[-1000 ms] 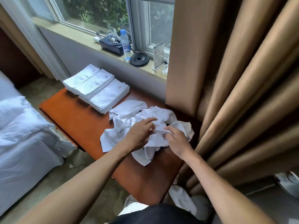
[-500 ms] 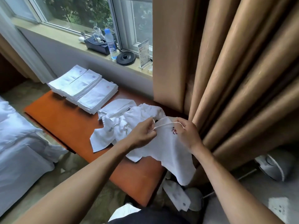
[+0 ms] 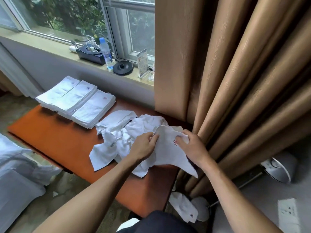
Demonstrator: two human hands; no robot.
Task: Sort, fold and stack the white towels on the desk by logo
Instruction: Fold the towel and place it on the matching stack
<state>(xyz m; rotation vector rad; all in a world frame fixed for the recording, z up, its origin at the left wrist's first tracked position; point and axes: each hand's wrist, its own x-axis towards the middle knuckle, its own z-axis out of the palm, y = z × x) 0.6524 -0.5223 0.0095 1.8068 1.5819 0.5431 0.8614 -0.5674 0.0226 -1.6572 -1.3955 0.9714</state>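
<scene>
Over the desk [image 3: 58, 140], left hand [image 3: 143, 147] and right hand [image 3: 193, 147] still pinch towel [image 3: 166, 153].

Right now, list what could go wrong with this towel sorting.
1. The white towel with the red logo, pinched by the left hand and right hand, hangs past the orange-brown wooden desk; it could slip beside the white towel on the floor.
2. Its logo might get matched to the wrong folded white stack.
</scene>
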